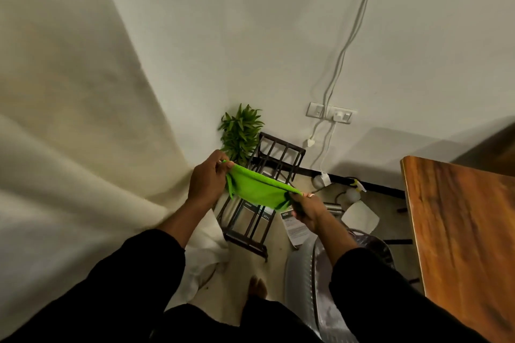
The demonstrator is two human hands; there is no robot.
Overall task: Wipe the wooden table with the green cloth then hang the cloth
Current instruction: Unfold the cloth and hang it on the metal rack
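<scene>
Stretching the green cloth [260, 192] between both hands, the person holds it out flat in the air above a dark metal rack [259, 198] that stands on the floor directly beneath the hands. The left hand [207, 179] is closed in a pinch on the cloth's far-left corner; the right hand [305, 210] is closed on the opposite corner, nearer the body, so the cloth sags slightly in the middle between them. The wooden counter [462, 237] lies well off to the right of the right hand, apart from the cloth, so the step in hand looks like the hanging.

To do it well, keep both corners pinched and the cloth taut, lower it so its middle meets a top bar of the rack, then let each side fall evenly so it does not slide off. A potted plant [241, 131] stands just beyond the left hand against the wall, and white cables [326, 147] trail down beyond the right hand; both are best kept clear of the cloth. Papers [296, 227] lie on the floor below the right hand.
</scene>
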